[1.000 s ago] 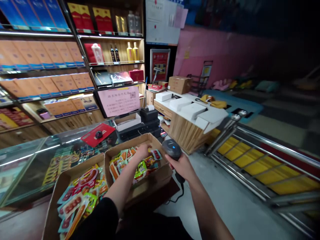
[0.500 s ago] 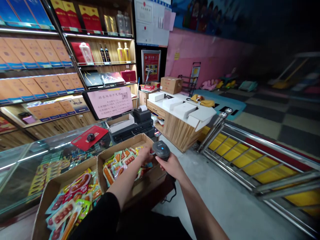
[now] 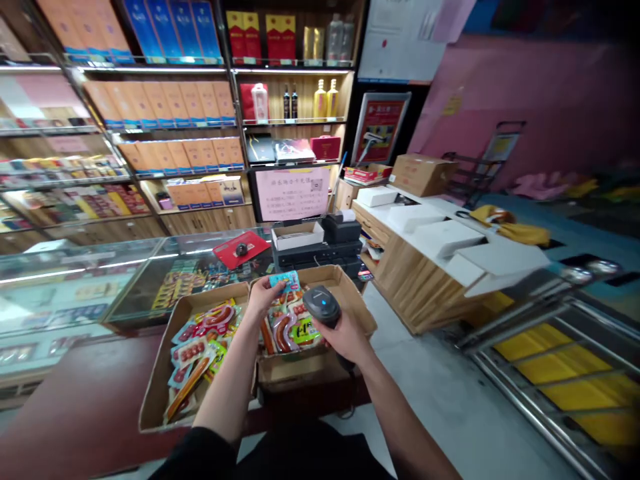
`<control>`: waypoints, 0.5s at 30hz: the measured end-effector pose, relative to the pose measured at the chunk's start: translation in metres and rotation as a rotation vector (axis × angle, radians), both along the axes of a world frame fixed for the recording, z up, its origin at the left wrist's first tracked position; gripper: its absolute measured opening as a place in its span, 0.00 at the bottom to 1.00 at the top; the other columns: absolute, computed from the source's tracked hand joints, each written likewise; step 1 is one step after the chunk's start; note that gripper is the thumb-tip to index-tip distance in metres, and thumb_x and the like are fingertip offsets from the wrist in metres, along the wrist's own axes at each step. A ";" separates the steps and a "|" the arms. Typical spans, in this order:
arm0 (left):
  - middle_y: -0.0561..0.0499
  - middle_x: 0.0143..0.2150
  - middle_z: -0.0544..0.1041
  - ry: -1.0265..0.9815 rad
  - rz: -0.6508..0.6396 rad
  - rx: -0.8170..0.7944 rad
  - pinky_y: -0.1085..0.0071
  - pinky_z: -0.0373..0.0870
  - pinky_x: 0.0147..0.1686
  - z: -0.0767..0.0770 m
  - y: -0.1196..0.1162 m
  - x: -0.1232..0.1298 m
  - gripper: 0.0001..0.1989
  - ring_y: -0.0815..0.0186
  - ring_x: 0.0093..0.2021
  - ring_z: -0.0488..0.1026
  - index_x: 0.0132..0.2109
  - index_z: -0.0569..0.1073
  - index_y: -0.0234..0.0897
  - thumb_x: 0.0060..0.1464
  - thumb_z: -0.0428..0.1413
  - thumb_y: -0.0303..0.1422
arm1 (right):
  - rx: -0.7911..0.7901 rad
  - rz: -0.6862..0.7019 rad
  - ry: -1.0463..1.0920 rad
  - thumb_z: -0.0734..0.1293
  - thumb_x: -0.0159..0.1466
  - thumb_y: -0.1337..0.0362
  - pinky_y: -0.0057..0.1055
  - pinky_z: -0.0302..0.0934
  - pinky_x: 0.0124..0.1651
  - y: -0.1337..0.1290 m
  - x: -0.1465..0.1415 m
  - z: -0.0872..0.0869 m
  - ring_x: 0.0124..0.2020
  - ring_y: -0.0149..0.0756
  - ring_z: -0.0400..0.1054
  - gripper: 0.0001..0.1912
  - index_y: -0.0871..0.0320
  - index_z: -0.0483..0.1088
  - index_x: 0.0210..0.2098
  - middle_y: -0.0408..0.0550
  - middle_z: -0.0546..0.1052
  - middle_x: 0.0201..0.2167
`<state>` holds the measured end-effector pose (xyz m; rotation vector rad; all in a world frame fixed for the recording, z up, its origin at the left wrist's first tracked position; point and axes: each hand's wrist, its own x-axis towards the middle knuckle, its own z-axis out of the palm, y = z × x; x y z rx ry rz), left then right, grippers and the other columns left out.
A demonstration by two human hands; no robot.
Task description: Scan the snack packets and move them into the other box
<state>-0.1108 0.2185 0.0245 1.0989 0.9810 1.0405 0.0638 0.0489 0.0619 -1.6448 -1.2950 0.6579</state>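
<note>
My left hand (image 3: 263,295) pinches a blue snack packet (image 3: 286,283) above the left edge of the right cardboard box (image 3: 357,303). In my right hand (image 3: 345,333) is a dark grey barcode scanner (image 3: 321,305), its head over that box and a small blue light on its top. Packaged sausages (image 3: 285,332) and a green packet (image 3: 304,331) lie in the right box, partly hidden by my hands. The left cardboard box (image 3: 150,393), beside it, holds several more sausage packets (image 3: 193,350); my left forearm crosses its right side.
Behind the boxes are a glass display counter (image 3: 135,293), a red mat (image 3: 243,248) and a monitor (image 3: 293,193) with a pink sign. To the right stand a wooden desk (image 3: 400,287) and a metal railing (image 3: 530,387). Stocked shelves line the back wall.
My view has turned left. My left hand has moved from inside the right box to its left edge, now with a blue packet. The scanner stays in my right hand.
</note>
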 end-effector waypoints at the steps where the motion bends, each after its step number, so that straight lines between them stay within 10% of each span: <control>1: 0.48 0.33 0.82 0.018 0.004 0.009 0.65 0.77 0.37 0.002 -0.003 -0.007 0.25 0.63 0.32 0.78 0.35 0.78 0.34 0.31 0.73 0.46 | -0.004 0.024 0.005 0.72 0.57 0.53 0.38 0.72 0.38 0.003 -0.005 0.000 0.42 0.51 0.79 0.17 0.55 0.78 0.42 0.49 0.82 0.30; 15: 0.49 0.32 0.83 0.082 0.058 0.064 0.66 0.76 0.36 0.005 -0.015 -0.039 0.24 0.62 0.32 0.78 0.34 0.81 0.34 0.33 0.71 0.48 | 0.007 0.140 -0.018 0.72 0.58 0.54 0.42 0.71 0.50 0.011 -0.028 0.003 0.50 0.50 0.77 0.19 0.55 0.77 0.47 0.53 0.83 0.43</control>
